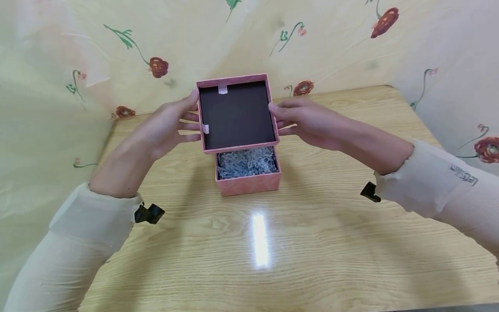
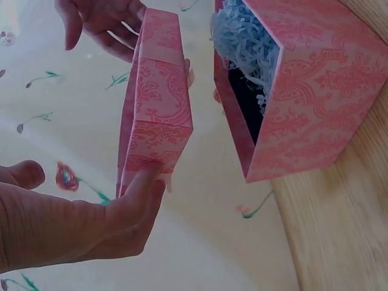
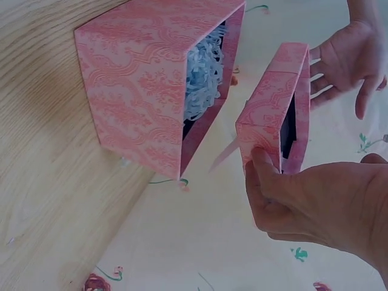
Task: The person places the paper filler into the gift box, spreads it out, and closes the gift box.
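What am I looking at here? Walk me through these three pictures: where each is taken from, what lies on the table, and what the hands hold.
There is no machine here: a person works with two bare hands and wears three cameras. The large picture comes from the head and looks down at the table. The two smaller ones come from the wrists, so they look sideways and seem tilted.

On the wooden table stands a pink patterned box, open and filled with pale shredded paper. Above and behind it the person holds the box's lid, its dark inside turned toward the head camera. The left hand grips one side of the lid, the right hand the other. Behind the table hangs a yellowish cloth with flowers.
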The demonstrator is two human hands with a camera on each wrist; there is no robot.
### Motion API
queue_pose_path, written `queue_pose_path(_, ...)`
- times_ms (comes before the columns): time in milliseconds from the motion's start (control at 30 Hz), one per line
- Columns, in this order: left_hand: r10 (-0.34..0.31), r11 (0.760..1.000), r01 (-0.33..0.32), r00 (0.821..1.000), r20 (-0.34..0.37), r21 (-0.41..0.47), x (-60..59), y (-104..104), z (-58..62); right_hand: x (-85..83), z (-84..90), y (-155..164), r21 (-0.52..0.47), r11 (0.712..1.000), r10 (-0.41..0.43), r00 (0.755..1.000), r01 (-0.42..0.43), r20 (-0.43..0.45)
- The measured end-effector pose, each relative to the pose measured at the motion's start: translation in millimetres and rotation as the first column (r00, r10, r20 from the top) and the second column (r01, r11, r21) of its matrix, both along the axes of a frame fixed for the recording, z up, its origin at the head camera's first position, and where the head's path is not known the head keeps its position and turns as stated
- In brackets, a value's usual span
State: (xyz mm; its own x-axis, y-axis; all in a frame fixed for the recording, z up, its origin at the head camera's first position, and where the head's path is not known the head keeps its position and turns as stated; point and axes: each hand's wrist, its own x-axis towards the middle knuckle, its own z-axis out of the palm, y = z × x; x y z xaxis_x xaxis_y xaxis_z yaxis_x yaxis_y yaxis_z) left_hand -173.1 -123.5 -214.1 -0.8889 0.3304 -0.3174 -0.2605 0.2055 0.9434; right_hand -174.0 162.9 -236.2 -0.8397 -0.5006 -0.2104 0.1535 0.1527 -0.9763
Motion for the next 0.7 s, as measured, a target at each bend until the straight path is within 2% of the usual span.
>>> queue_pose_path(167, 0.042, 0.997, -0.041, 0.999, -0.007, 0.069, -0.2, 1.6, -3.4, 1.5, -0.4, 3.3, -0.101, 0.992, -0.067, 0.997, 0.071, 0.038)
queue_pose_path(367, 0.102, 0.987, -0.098, 0.994, -0.027, 0.131, 0.7, 4.9, -4.1, 0.4, -1.8, 6.3, -0.251, 0.954, -0.135, 0.983, 0.162, 0.121)
queue_pose_path(700, 0.183, 0.964, -0.174, 0.983, -0.026, 0.202, 1.5, 7.1, -5.7, -5.3, -5.4, 9.0, -0.33, 0.927, -0.153, 0.982, 0.181, 0.109)
